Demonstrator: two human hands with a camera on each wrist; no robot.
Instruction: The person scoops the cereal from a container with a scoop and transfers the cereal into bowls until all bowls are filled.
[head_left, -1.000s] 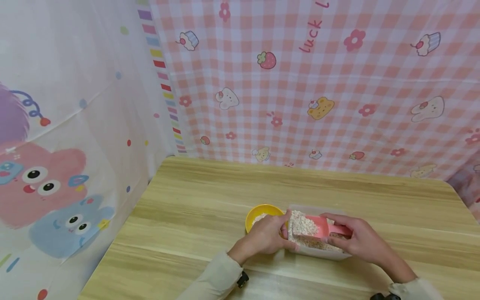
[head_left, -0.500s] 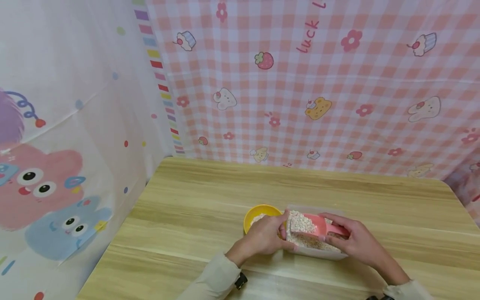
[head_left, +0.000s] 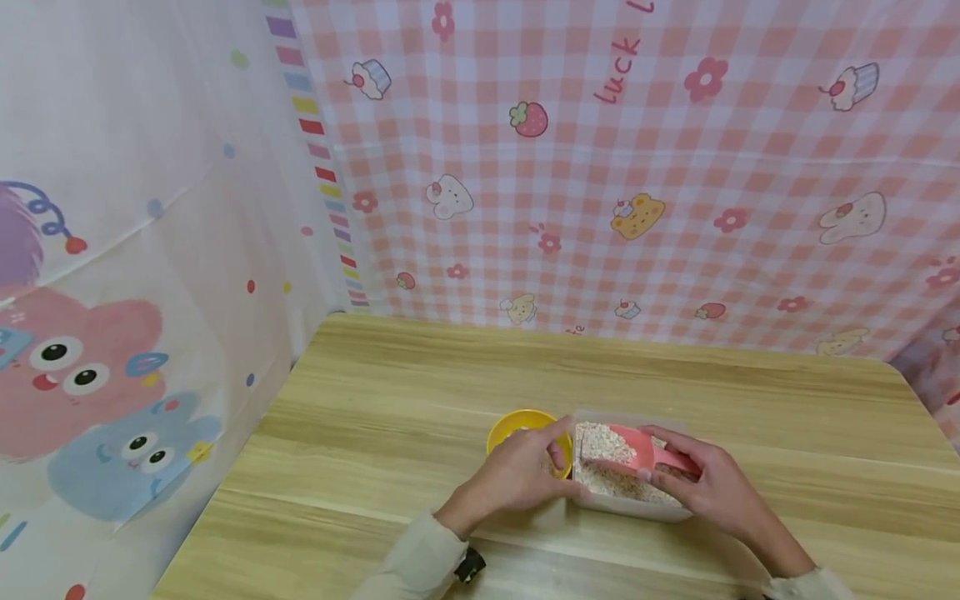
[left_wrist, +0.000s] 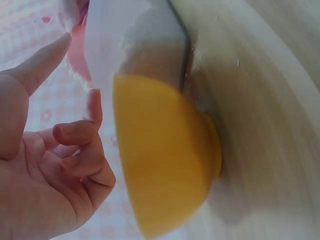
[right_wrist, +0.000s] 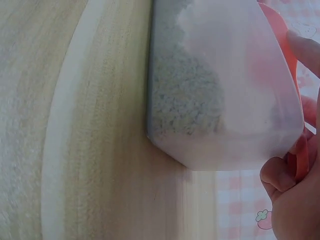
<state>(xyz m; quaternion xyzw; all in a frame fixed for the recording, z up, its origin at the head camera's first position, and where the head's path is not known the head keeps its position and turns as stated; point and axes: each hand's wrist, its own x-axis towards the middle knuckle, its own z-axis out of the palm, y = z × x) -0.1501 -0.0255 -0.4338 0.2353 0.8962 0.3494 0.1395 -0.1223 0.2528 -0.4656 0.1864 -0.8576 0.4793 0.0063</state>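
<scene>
Drawn slightly leftward from half a second ago, my left hand [head_left: 513, 473] hovers near the yellow bowl [left_wrist: 162, 155], thumb and fingers apart, while my right hand [head_left: 708, 485], clamped on the pink scoop [head_left: 642, 451], holds heaped flakes [head_left: 604, 444] over the tub [head_left: 637, 506].

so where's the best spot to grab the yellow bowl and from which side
Probably the rim of the yellow bowl, pinched from the person's left: it stands upright, flaring from a narrow foot to a wide mouth, and the translucent container sits close on its right. The left hand hovers above it.
</scene>
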